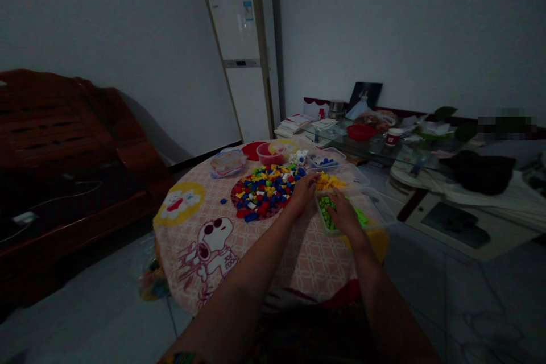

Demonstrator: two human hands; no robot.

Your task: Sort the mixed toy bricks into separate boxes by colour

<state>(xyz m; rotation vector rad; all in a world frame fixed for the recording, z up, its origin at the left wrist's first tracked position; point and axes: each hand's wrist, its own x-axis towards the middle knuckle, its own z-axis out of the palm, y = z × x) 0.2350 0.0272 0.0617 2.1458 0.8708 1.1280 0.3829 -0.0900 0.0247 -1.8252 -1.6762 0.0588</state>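
Note:
In the dim head view, my left hand [304, 190] reaches to the near left edge of a heap of yellow toy bricks [329, 181]. Its fingers are drawn together at the tips; whatever they hold is too small to make out. My right hand [343, 213] is over a clear plastic box [330, 232] with green toy bricks [326, 210] in it. The fingers of this hand are stretched toward the yellow bricks and stand apart. Left of my left hand spreads a big pile of mixed toy bricks [268, 187], red, blue, yellow, green and white.
A patterned cloth [264, 256] covers the round table. Toward the back are a clear box with blue bricks [326, 160], white bricks [298, 156], a pinkish bowl [271, 154] and a lidded container [228, 163]. A wooden bench [77, 136] stands left, a cluttered glass-topped cabinet [375, 148] right.

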